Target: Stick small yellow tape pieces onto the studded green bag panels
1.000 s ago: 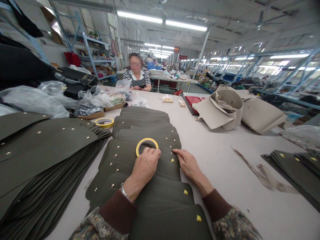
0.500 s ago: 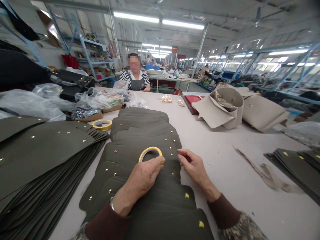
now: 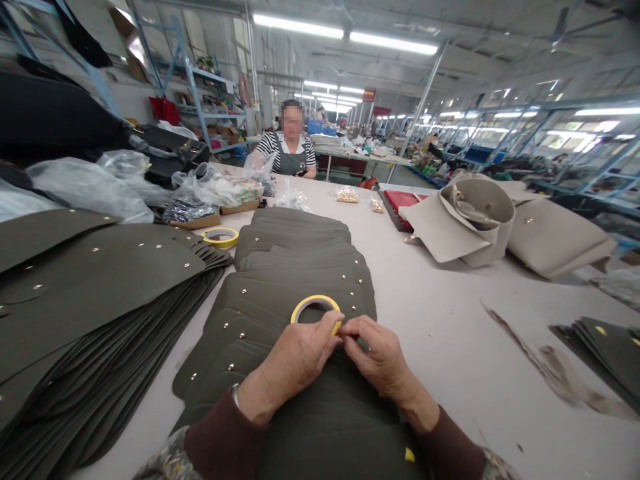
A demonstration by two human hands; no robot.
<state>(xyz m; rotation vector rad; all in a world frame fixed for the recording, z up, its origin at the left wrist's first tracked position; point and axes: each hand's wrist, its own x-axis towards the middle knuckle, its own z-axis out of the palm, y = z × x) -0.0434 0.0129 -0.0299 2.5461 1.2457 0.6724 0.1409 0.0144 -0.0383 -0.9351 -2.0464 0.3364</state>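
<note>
A roll of yellow tape (image 3: 316,305) is held up over an overlapping row of dark olive panels (image 3: 295,280) with small metal studs. My left hand (image 3: 300,357) is closed on the near edge of the roll. My right hand (image 3: 379,358) meets it from the right, its fingertips pinched at the roll's near right rim. Whether they grip the tape's end is too small to tell. Small yellow tape tabs (image 3: 409,455) mark the nearer panels.
A tall fanned stack of the same olive panels (image 3: 95,293) fills the left. A second yellow tape roll (image 3: 220,237) lies beyond. Beige bag pieces (image 3: 465,220) sit at the right, more olive pieces (image 3: 607,347) at the far right. A person in a striped top (image 3: 290,150) sits across the table.
My left hand has lifted the tape roll off the panel. My right hand left the panel's edge and moved left to pinch at the roll.
</note>
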